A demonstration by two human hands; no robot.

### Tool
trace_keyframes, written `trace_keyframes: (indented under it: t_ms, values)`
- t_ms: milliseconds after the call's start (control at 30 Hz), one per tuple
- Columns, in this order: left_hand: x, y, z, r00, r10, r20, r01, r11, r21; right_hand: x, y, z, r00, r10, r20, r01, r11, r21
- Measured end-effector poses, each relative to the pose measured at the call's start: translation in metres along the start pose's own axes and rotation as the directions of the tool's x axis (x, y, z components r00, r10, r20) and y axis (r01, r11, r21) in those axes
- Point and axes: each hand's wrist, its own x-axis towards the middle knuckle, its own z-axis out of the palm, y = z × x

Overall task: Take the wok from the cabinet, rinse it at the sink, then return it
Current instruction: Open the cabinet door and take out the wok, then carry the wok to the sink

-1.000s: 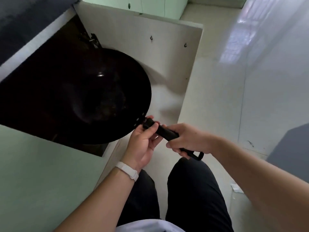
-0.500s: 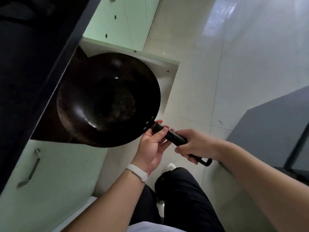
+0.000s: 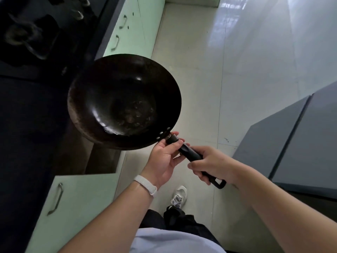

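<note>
Wok: we hold the black wok [image 3: 124, 101] in the air w/ both hands, inside facing up at us, spotty marks at its bottom. It's outside the cabinet, partly over the dark surface [image 3: 27, 125], partly over the floor [image 3: 200, 70].
Handle [image 3: 189, 154]: black, points to lower right, loop at the end.
Left hand [image 3: 164, 159]: curled round the handle just beside the rim; white wristband [image 3: 145, 185].
Right hand [image 3: 211, 165]: clenched round the handle further back, near the loop.
Cabinet [image 3: 94, 161]: dark opening below the wok; green fronts w/ metal pulls [image 3: 56, 198].
Stove [image 3: 27, 33]: top left, blurred.
Floor: pale tiles, our white shoe [image 3: 179, 197] on it.
</note>
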Motion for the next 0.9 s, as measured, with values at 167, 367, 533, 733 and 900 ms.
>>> trace_keyframes:
  t_ms: [167,367,533,733,900]
  values:
    - [0.013,0.026,0.046,0.998,0.034,0.06,-0.038,0.997,0.066,-0.015,-0.031,-0.027,0.995,-0.08,-0.063,0.085,0.993,0.078]
    - [0.05,0.051,0.098,0.99,0.05,0.13,-0.069,0.988,0.14,-0.017,-0.06,-0.073,0.982,-0.146,-0.117,0.157,0.983,0.093]
    - [0.103,0.065,0.143,0.986,0.047,0.158,-0.075,0.982,0.175,-0.004,-0.083,-0.128,0.974,-0.154,-0.169,0.175,0.977,0.12]
    - [0.188,0.091,0.204,0.976,0.018,0.218,-0.065,0.975,0.21,0.025,-0.123,-0.207,0.955,-0.126,-0.267,0.163,0.979,0.12]
    - [0.248,0.115,0.264,0.967,-0.037,0.254,-0.028,0.968,0.249,0.037,-0.162,-0.276,0.935,-0.092,-0.342,0.146,0.98,0.136]
